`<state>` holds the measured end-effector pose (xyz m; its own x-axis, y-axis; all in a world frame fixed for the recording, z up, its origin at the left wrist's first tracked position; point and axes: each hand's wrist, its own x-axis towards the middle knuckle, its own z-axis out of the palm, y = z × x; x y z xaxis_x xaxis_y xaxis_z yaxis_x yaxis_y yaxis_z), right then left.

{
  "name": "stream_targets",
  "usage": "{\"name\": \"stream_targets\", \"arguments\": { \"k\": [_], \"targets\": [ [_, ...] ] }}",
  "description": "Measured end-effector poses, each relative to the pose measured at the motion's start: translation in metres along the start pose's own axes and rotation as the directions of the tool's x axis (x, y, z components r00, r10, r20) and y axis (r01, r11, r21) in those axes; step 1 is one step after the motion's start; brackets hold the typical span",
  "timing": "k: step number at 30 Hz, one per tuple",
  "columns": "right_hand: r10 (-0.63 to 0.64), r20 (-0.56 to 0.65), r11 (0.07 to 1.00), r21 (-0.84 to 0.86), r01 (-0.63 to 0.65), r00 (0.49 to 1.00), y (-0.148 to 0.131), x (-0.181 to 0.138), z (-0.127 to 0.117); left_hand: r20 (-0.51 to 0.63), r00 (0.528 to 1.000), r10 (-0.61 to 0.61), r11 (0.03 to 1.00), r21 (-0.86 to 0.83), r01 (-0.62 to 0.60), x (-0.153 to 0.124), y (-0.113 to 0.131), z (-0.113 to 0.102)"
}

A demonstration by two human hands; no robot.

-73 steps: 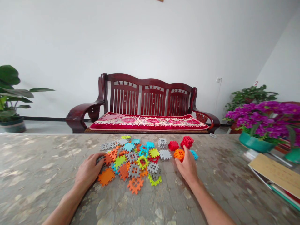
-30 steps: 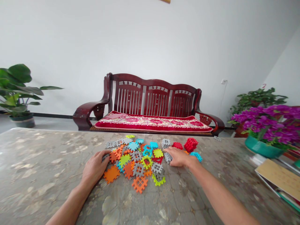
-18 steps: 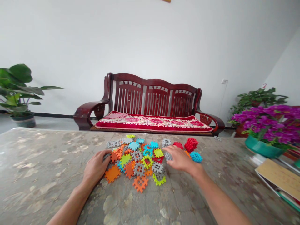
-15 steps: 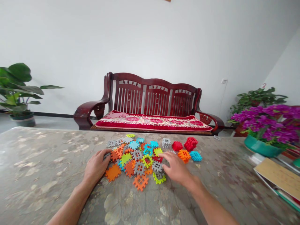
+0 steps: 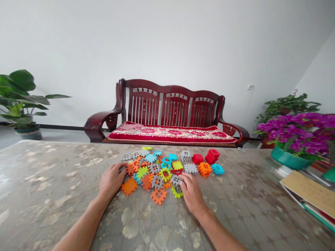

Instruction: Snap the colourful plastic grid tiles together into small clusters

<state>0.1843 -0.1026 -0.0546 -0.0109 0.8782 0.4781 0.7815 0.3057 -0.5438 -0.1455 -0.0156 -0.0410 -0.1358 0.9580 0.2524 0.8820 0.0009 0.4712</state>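
A heap of flat, notched plastic tiles [image 5: 154, 171] in orange, grey, blue, yellow-green and red lies on the marbled table [image 5: 52, 195]. My left hand [image 5: 111, 181] rests on the heap's left edge, its fingers loosely bent over a grey tile and an orange tile [image 5: 129, 185]. My right hand [image 5: 192, 193] lies at the heap's right front. Its fingers are apart and their tips touch a grey tile [image 5: 176, 180] and a yellow-green tile [image 5: 177, 192]. Neither hand has lifted anything.
Right of the heap stand small built blocks: two red [image 5: 212, 156], an orange [image 5: 204, 169], a blue [image 5: 217, 169] and a grey [image 5: 191, 168]. A teal pot of purple flowers [image 5: 288, 158] and stacked books [image 5: 309, 191] sit at the table's right. A wooden bench [image 5: 167, 118] stands behind.
My right hand has left the blocks on the right and drawn back left to the heap's near right edge. My left hand has stayed put. The view has shifted slightly.
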Motion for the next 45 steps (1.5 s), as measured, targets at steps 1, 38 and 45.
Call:
{"name": "stream_targets", "arguments": {
  "k": [1,38,45],
  "targets": [
    [-0.009,0.016,1.000,-0.004,0.009,1.000,-0.001,0.000,0.000,0.000,1.000,0.000,1.000,-0.001,0.000,0.000,0.000,0.000],
    [0.078,0.010,0.989,0.129,-0.078,0.997,0.013,0.001,0.006,-0.017,1.000,-0.004,0.996,-0.086,0.002,-0.001,0.001,0.005],
    [0.141,-0.027,0.949,0.289,-0.127,0.990,0.019,-0.001,0.008,-0.008,1.000,-0.003,0.996,-0.093,0.002,-0.001,0.000,0.006]
  ]
}}
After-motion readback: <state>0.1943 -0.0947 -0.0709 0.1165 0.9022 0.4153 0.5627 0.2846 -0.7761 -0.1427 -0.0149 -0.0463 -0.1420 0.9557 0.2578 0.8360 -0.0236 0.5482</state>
